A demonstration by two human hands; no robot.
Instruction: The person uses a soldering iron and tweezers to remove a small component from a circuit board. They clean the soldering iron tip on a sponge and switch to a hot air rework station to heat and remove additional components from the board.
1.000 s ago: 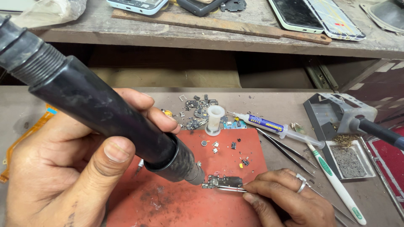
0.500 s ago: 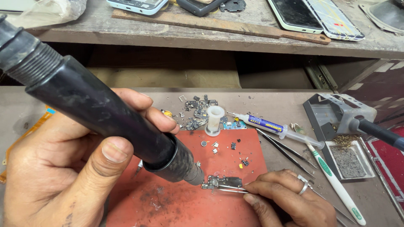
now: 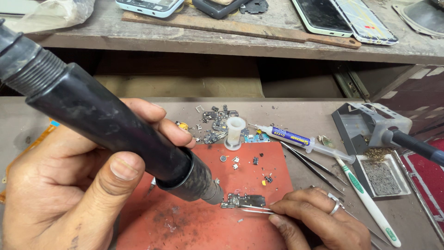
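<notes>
Head view: our left hand (image 3: 69, 185) clamps the thick black hot-air wand (image 3: 106, 129), nozzle just beside the small metal circuit piece (image 3: 244, 201) on the red rubber mat (image 3: 194, 227). Our right hand (image 3: 319, 220) pinches slim steel tweezers (image 3: 256, 211) steadying it. Better: keep the nozzle just off it.

Bare red mat (image 3: 194, 227) is left open below the small circuit board (image 3: 244, 201); beyond it, passage is blocked by loose parts (image 3: 213, 125), a white spool (image 3: 234, 133) and a syringe (image 3: 303, 140).

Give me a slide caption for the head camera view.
Left hand aims hot-air tool at small board while right hand steadies it with tweezers.
</notes>
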